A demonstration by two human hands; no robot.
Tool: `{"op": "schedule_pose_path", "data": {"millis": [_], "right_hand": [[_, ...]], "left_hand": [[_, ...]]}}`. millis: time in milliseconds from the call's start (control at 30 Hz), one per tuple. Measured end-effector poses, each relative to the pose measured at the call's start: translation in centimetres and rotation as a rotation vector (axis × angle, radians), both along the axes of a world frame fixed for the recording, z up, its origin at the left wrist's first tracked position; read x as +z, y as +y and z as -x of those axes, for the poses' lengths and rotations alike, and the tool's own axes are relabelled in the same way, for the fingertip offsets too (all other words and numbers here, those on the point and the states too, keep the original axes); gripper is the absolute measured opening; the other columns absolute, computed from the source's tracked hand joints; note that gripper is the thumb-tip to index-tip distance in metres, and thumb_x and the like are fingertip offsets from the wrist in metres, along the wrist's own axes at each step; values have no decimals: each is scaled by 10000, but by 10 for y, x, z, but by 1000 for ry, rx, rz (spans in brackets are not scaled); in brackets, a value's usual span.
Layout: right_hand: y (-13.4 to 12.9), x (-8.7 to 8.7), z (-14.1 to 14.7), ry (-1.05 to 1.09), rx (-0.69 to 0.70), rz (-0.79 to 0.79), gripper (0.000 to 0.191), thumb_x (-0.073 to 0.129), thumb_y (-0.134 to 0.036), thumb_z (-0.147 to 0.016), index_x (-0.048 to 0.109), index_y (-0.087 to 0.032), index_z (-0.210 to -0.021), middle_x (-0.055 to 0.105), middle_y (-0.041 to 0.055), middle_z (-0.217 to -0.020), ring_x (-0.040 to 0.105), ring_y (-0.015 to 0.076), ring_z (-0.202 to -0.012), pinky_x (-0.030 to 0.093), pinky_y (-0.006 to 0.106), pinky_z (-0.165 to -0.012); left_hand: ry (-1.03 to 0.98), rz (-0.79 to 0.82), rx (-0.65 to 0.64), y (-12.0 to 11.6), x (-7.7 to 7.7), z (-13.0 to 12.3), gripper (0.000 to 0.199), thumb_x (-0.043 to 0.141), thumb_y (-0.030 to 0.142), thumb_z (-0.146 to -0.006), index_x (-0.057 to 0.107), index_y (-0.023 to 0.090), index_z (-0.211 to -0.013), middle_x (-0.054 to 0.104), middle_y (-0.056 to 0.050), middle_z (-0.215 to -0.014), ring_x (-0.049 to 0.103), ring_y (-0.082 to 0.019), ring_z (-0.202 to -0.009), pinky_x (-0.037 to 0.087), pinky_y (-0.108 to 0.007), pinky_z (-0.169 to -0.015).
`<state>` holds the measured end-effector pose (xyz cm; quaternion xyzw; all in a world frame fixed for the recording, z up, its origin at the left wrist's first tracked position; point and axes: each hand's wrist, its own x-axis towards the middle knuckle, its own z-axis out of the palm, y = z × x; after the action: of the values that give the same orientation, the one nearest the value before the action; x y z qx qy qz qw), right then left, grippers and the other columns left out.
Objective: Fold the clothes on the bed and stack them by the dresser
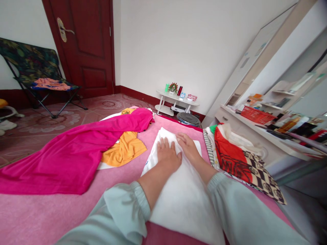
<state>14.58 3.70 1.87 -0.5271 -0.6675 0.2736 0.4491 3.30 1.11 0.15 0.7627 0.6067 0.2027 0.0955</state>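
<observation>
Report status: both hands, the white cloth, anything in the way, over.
Left hand flat on white cloth; right hand touching it, grip unclear. White cloth on pink cover. Magenta garment left, red cloth right, neither over it.

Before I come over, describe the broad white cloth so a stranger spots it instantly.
Find the wide pink fabric-covered surface. Between the long magenta cloth at left and the dark-printed red cloth at right lies the broad white cloth. Unlike those, it is nearly all white, with the left hand and right hand on it.
</observation>
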Motion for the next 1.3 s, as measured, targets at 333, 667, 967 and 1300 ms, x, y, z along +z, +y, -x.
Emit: {"op": "schedule_pose_path", "data": {"millis": [333, 667, 967, 1300], "right_hand": [[-31, -19, -60, -885, -120, 160, 620, 244, -600, -912, 251, -305, -1457, 134, 11, -1559, 67, 243, -1430, 126, 486, -1127], [-34, -23, -56, -874, -348, 303, 733, 192, -640, -893, 172, -205, -1483, 74, 78, -1564, 48, 245, -1428, 96, 460, -1125], [-86, -25, -57, -866, -373, 326, 730, 201, -585, -911, 189, -127, -1478, 137, 117, -1550, 96, 227, -1425, 85, 413, -1138], [-142, -22, -56, -743, -375, 251, 662, 287, -530, -913, 277, -148, -1454, 228, 77, -1530, 145, 224, -1419, 93, 445, -1144]], "left_hand": [[89, 71, 59, 7, 2, 2, 722, 308, 576, -848, 313, 174, -1448, 173, -121, -1543, 52, -363, -1414, 29, -569, -1113], [172, 51, 6, 0, -5, 20, 781, 187, 672, -847, 264, 201, -1465, 101, -106, -1556, 35, -305, -1427, 36, -536, -1123], [226, 24, -18, -35, -6, 53, 765, 134, 657, -868, 265, 194, -1463, 149, -101, -1549, 110, -287, -1422, 104, -498, -1126], [295, -154, -56, -90, 0, 71, 558, 263, 475, -920, 421, 204, -1381, 224, -98, -1532, 101, -262, -1426, 37, -506, -1129]]}}
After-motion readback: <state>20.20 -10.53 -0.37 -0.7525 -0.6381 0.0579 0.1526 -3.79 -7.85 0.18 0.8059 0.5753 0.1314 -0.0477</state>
